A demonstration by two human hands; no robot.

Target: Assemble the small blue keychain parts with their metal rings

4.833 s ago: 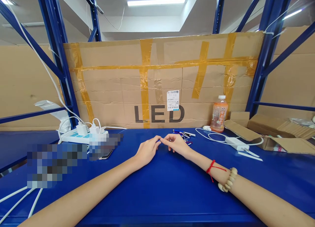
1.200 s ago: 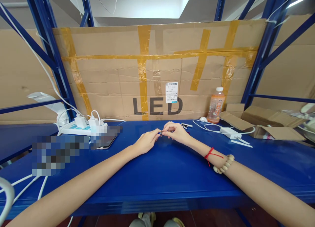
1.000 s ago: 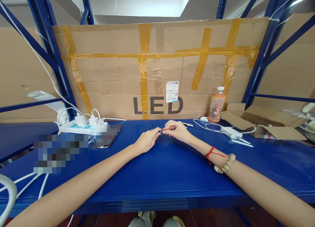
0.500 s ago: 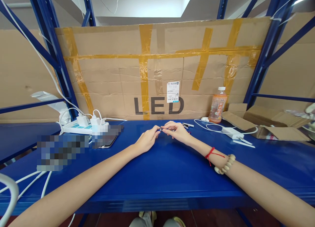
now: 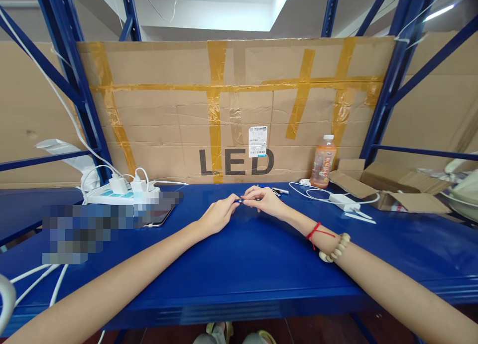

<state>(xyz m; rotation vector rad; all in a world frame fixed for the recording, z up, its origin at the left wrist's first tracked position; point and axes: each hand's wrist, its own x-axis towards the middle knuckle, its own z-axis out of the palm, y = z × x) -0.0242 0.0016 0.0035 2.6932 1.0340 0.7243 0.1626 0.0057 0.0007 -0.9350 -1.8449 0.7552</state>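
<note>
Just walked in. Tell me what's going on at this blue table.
A person is working bare-handed: the left hand and right hand meet at the fingertips around a small blue piece, too small to identify. A pen lies just behind the right hand. Farther right are a bottle and a white charger; a power strip sits left.

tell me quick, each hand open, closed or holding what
Left hand: closed, pinching a small blue item.
Right hand: closed, apparently pinching the same item; exact grip too small to tell.
</note>
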